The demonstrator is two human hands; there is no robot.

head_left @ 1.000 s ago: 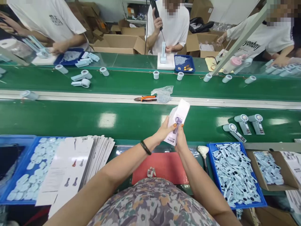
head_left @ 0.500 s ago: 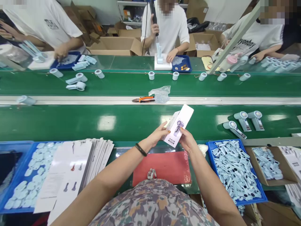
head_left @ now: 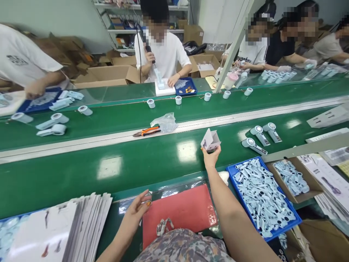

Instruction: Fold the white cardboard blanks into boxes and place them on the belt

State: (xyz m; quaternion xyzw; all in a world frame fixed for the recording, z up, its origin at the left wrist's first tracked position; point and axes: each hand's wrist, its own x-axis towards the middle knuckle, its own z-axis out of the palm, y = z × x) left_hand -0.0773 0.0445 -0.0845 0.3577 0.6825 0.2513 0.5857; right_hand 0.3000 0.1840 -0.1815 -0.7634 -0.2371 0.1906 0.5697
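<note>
My right hand (head_left: 211, 156) holds a small white printed box (head_left: 210, 140) upright over the green belt (head_left: 152, 153), its flaps standing open at the top. My left hand (head_left: 139, 207) is held over the work surface beside the red mat (head_left: 180, 213), fingers apart and nothing gripped. To its left leans a stack of flat white printed cartons (head_left: 89, 218). Right of my right forearm lies a blue tray (head_left: 296, 220) full of light-blue parts. Several light-blue handheld fans (head_left: 257, 130) rest on the belt beyond that tray.
Orange-handled pliers (head_left: 147, 131) and a clear plastic bag (head_left: 166, 122) lie on the white divider strip (head_left: 218, 121). Round fan heads (head_left: 178, 100) line the far belt. People work across it. A slanted metal post (head_left: 231, 51) stands there. A cardboard box (head_left: 297, 198) is at right.
My left hand has let go of the box and moved down-left. My right hand now holds the box alone, turned upright. The view has swung to the right.
</note>
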